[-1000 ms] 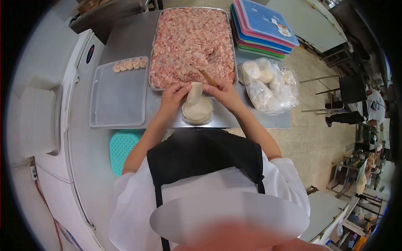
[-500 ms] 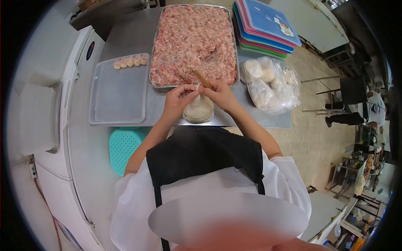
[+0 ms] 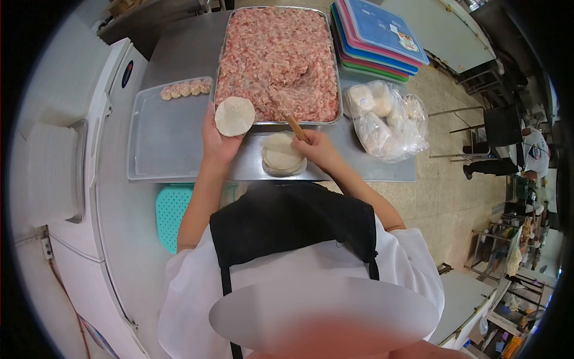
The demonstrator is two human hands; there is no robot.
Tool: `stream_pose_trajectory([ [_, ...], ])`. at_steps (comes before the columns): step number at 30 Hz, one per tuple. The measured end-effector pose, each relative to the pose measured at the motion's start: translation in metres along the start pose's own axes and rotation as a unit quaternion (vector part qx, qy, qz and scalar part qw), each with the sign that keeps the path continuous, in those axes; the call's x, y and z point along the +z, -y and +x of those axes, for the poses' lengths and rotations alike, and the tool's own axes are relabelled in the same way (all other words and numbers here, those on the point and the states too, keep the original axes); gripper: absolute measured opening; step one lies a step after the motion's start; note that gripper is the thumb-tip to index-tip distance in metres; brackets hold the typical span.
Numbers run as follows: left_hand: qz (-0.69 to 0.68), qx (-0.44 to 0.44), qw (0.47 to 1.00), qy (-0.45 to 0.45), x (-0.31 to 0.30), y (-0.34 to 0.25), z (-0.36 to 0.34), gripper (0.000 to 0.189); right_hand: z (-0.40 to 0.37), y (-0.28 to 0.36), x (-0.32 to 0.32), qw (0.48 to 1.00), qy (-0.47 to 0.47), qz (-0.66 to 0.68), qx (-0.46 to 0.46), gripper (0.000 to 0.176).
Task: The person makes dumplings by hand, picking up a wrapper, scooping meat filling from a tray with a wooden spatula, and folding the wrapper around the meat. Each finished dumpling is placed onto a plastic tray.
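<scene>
Wrapper (image 3: 235, 116), round and pale, lies spread on your left hand (image 3: 220, 142) at the near left corner of the meat pan (image 3: 339, 90); it covers most of those fingers, so you cannot tell whether they curl or lie flat. Your right hand (image 3: 317, 148) grasps a wooden stick (image 3: 297, 128) beside the wrapper stack (image 3: 282, 154); its fingertips are hard to make out, as is any contact with the stack. Half a second ago both your hands met above that stack; now your left has moved away with the wrapper. The stack sits close to the table's (image 3: 382, 172) near edge. Bare metal lies left of it, towards the shallow tray (image 3: 167, 137), and right, below the bag (image 3: 388, 125).
</scene>
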State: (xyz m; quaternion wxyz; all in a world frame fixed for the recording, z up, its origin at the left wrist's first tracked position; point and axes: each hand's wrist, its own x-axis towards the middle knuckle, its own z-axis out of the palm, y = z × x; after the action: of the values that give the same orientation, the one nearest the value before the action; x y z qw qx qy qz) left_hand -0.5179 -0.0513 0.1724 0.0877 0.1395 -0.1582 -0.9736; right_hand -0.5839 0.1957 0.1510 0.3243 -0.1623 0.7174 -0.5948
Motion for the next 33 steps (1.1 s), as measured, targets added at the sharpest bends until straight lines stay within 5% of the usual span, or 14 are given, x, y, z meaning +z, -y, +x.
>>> stream_pose_trajectory([
  [3, 0.196, 0.087, 0.976, -0.028, 0.004, 0.007, 0.015, 0.031, 0.003, -0.020, -0.007, 0.998, -0.020, -0.051, -0.016, 0.031],
  [10, 0.122, 0.042, 0.991, -0.026, 0.039, 0.042, 0.047, 0.031, 0.021, 0.037, -0.031, 0.973, -0.131, -0.121, -0.148, 0.029],
  [15, -0.026, 0.020, 0.999, -0.003, 0.082, 0.046, 0.053, 0.056, 0.035, 0.054, -0.036, 0.878, -0.169, -0.335, -0.297, 0.026],
  [21, -0.030, 0.060, 0.998, 0.000, 0.058, 0.044, 0.087, 0.066, 0.003, 0.111, -0.061, 0.749, -0.092, -0.621, -0.211, 0.020],
  [24, 0.006, 0.075, 0.997, 0.027, 0.056, 0.045, 0.093, 0.069, 0.017, 0.095, -0.057, 0.773, -0.149, -0.538, -0.300, 0.017],
  [30, 0.000, 0.049, 0.998, -0.040, 0.081, 0.034, 0.082, 0.073, -0.001, 0.146, -0.061, 0.734, -0.083, -0.641, -0.208, 0.024],
  [33, -0.007, 0.062, 0.996, -0.069, 0.085, 0.030, 0.087, 0.067, 0.015, 0.123, -0.051, 0.775, -0.083, -0.550, -0.300, 0.027],
])
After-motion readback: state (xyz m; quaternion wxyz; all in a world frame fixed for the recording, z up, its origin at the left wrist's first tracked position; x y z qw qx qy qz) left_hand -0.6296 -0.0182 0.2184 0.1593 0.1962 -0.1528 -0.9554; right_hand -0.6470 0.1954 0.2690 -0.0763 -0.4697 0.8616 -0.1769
